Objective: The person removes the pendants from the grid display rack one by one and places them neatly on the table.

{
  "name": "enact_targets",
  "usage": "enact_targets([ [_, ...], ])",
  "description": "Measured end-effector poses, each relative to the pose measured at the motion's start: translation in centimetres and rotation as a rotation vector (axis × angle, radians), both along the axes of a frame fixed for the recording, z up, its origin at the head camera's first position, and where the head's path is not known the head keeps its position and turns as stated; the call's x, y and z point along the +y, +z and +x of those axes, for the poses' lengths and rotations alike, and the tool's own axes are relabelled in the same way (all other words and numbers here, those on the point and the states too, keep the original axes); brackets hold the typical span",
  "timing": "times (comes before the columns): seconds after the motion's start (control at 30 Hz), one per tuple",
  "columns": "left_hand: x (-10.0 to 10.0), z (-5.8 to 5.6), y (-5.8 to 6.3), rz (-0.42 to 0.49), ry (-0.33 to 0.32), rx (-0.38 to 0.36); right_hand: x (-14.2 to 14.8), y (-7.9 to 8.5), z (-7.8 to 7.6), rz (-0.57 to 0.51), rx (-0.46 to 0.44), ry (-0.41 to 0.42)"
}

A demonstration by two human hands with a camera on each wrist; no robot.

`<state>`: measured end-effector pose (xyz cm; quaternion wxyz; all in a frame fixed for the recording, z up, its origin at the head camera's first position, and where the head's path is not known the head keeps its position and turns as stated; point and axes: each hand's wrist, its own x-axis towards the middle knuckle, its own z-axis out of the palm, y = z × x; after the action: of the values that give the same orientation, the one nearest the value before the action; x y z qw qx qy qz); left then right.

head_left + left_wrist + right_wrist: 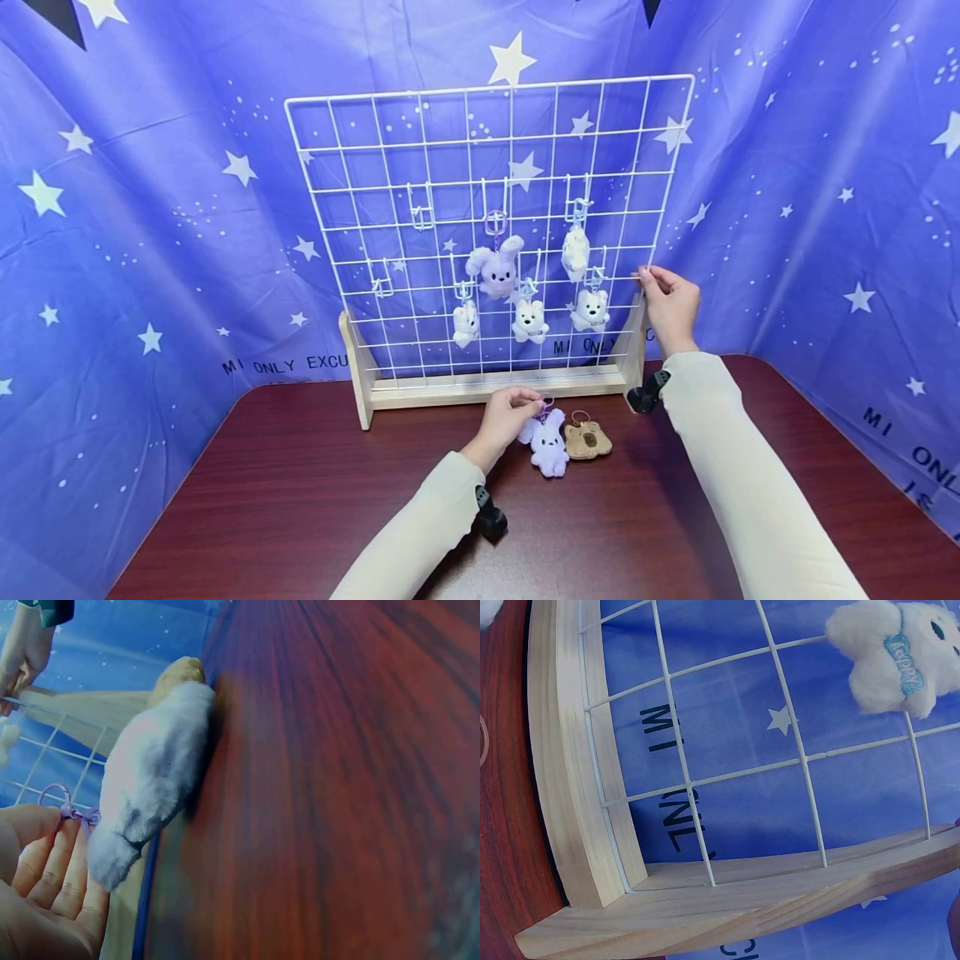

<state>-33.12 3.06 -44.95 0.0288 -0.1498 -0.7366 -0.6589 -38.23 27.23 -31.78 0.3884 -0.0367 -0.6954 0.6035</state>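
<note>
My left hand (pixel 510 421) pinches the purple ring and strap of a lilac bunny plush keychain (pixel 550 446) low over the table. In the left wrist view, thumb and fingertips meet at the purple strap (pixel 79 816), with the bunny's furry body (pixel 154 765) beyond them. Beside it lies a flat brown bear keychain (pixel 588 440) with a ring on top. My right hand (pixel 672 307) holds the right side of a white wire grid rack (pixel 487 129) between thumb and fingers, just above its wooden support. Only a sliver of that hand shows in the right wrist view.
Another lilac bunny (pixel 498 271) and several white bear keychains (pixel 530 320) hang from hooks on the grid. Two hooks at the left, one upper (pixel 422 218) and one lower (pixel 382 287), carry nothing. The rack's wooden base (pixel 498 390) stands on the dark red table (pixel 300 483) before a starry blue cloth.
</note>
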Motion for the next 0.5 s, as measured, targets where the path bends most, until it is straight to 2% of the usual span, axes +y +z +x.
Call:
enact_targets([
  [0.07,0.13,-0.30,-0.54,0.002,0.026,-0.006,0.04,-0.02,-0.07,-0.005,0.002,0.002],
  [0.2,0.24,-0.61,-1.02,0.008,0.076,-0.069,0.17,-0.10,-0.22,-0.016,0.002,0.010],
  [0.33,0.17,-0.89,-1.23,-0.030,0.123,-0.123,0.25,-0.19,-0.32,-0.014,0.000,0.005],
  [0.5,-0.24,-1.10,-1.26,-0.084,0.143,-0.144,0.22,-0.23,-0.45,-0.010,0.003,0.007],
])
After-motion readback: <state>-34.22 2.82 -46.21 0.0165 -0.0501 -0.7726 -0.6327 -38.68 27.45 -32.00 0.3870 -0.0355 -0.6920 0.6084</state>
